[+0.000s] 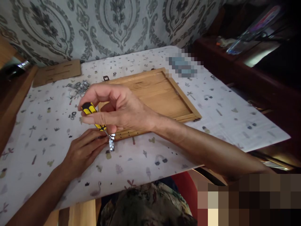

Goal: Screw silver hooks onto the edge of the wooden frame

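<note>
Right hand (115, 110) pinching screwdriver (89, 109), left hand (82, 150) half-curled by wooden panel (143, 94), its hold hidden, metal fitting (111, 145) indistinct

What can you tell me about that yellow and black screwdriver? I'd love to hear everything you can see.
The screwdriver has a chunky handle, yellow with black, that looks like plastic, and a thin, metallic-looking shaft. It tilts, handle up, the shaft slanting down and to the picture's right. The right hand pinches the handle between thumb and fingers, partly hiding it. The shaft reaches a silvery metal fitting by the wooden panel's near edge; its tip's shape can't be made out.
</note>
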### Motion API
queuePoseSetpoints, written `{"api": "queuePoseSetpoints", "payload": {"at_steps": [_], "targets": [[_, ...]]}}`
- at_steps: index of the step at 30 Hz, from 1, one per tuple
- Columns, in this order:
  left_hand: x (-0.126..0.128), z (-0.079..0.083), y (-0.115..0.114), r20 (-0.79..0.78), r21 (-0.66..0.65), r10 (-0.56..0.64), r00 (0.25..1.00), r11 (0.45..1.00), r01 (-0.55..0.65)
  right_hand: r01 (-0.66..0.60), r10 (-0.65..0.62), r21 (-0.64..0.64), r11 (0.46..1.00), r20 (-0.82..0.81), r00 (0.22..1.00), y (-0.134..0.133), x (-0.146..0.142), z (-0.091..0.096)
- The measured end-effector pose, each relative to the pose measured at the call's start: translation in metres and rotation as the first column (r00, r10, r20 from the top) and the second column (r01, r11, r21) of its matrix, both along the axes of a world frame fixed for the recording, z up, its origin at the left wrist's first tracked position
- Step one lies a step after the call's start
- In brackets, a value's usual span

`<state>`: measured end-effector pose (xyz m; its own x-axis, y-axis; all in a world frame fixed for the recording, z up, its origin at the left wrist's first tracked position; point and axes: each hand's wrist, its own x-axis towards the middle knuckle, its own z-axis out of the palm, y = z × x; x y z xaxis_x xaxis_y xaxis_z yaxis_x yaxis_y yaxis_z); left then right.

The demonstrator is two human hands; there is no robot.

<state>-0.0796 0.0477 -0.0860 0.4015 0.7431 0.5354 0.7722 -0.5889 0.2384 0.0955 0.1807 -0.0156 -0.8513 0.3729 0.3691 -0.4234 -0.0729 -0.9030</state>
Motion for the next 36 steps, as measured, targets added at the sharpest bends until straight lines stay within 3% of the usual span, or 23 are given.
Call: {"api": "queuePoseSetpoints", "payload": {"at_steps": [5, 12, 24, 30, 36], "targets": [[-0.001, -0.001, 0.000, -0.008, 0.010, 0.005, 1.000, 1.000, -0.005, -0.038, 0.038, -0.041, 0.998, 0.010, 0.999, -0.001, -0.008, 0.002], [0.000, -0.002, -0.001, 0.008, 0.016, 0.032, 0.999, 0.999, -0.032, -0.094, 0.082, 0.102, 0.990, 0.114, 0.990, 0.004, -0.004, 0.008], [-0.003, -0.002, -0.001, -0.025, 0.008, 0.018, 1.000, 1.000, -0.018, -0.095, 0.096, 0.051, 0.994, -0.018, 0.995, 0.004, -0.005, 0.005], [-0.001, -0.002, -0.001, 0.007, 0.012, 0.012, 1.000, 1.000, -0.012, -0.094, 0.077, 0.122, 0.988, 0.139, 0.987, 0.007, 0.002, 0.010], [-0.001, 0.000, 0.000, 0.008, 0.002, -0.004, 1.000, 1.000, 0.004, 0.001, -0.018, 0.115, 0.993, 0.143, 0.990, 0.002, 0.015, 0.006]]}}
